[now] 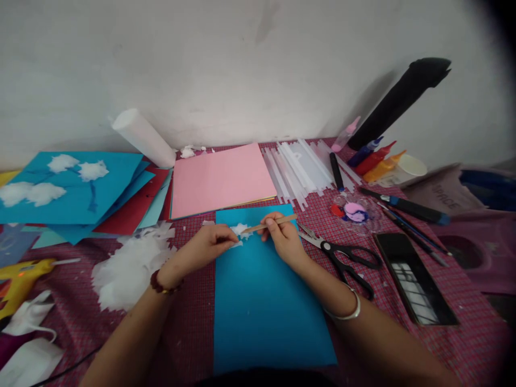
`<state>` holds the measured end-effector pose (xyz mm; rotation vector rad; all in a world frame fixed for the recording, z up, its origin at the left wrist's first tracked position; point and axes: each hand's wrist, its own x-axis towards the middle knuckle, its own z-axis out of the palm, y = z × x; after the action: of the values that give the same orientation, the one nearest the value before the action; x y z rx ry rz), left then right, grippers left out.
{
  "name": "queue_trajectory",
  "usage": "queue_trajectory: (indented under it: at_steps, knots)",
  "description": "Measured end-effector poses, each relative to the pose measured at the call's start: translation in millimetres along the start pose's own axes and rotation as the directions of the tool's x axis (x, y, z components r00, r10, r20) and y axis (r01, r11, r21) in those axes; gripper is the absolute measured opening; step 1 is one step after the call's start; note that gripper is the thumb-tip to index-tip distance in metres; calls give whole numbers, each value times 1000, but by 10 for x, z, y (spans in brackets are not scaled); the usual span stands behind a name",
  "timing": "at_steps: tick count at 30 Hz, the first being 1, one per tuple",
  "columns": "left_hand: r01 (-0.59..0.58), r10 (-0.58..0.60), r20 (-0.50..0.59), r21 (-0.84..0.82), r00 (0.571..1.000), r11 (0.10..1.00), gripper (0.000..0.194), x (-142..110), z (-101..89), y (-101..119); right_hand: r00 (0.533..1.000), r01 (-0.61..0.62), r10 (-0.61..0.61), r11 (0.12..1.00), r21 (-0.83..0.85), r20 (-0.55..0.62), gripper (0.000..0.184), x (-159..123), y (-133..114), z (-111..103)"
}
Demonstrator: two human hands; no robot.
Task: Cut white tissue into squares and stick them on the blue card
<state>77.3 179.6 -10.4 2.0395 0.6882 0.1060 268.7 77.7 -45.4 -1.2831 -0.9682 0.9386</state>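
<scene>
A sheet of blue paper (258, 306) lies before me, with a small cluster of white tissue pieces (241, 230) near its top edge. My right hand (282, 236) grips a flat wooden stick (264, 226), whose left end touches the tissue. Just left of the cluster, my left hand (215, 242) pinches a small white tissue piece (237, 244) over the sheet. A heap of cut white tissue (131, 269) rests on the checked cloth beside my left wrist.
Scissors (342, 252) and a phone (415, 279) lie to the right, near a paint palette (357, 212). Behind are pink paper (221, 180) and glue sticks (296, 166). At left are a yellow glue gun (28, 277) and blue sheets with tissue tufts (80, 199).
</scene>
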Motion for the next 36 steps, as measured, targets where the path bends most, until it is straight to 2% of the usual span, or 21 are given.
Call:
queue_trajectory:
  at_steps: [4, 8, 11, 14, 19, 23, 26, 30, 33, 34, 36]
  knots:
    - [38, -35, -109, 24, 993, 999, 14, 71, 82, -138, 999, 7, -5, 998, 65, -32, 24, -18, -8, -12]
    - [56, -50, -175, 29, 983, 998, 10, 89, 100, -168, 994, 82, -75, 992, 100, -75, 22, -84, -60, -15]
    - [65, -62, -173, 12, 983, 998, 8, 89, 91, -129, 990, 138, -138, 990, 13, 5, 22, -130, -91, 3]
    - [65, -64, -174, 3, 983, 998, 6, 91, 89, -98, 977, 199, -184, 967, -160, 106, 25, -150, -84, 19]
    - [52, -58, -198, -34, 979, 998, 6, 105, 119, -125, 953, 286, -218, 879, -381, 212, 21, -143, -67, 12]
    - [44, -65, -260, -85, 963, 995, 6, 117, 135, -150, 915, 395, -279, 760, -515, 291, 21, -130, -101, 6]
    - [35, -89, -324, -170, 942, 985, 10, 122, 122, -140, 870, 491, -345, 657, -571, 352, 21, -128, -133, 18]
    - [52, -131, -316, -247, 940, 968, 9, 124, 94, -117, 828, 560, -387, 591, -581, 405, 20, -149, -163, 48]
    - [52, -133, -307, -259, 942, 964, 9, 124, 85, -128, 837, 546, -371, 618, -566, 402, 18, -170, -168, 52]
    - [52, -135, -307, -264, 942, 963, 9, 124, 84, -137, 856, 515, -361, 663, -543, 371, 18, -172, -165, 46]
    - [58, -146, -301, -282, 942, 958, 9, 125, 86, -158, 926, 375, -308, 816, -441, 218, 20, -160, -153, 21]
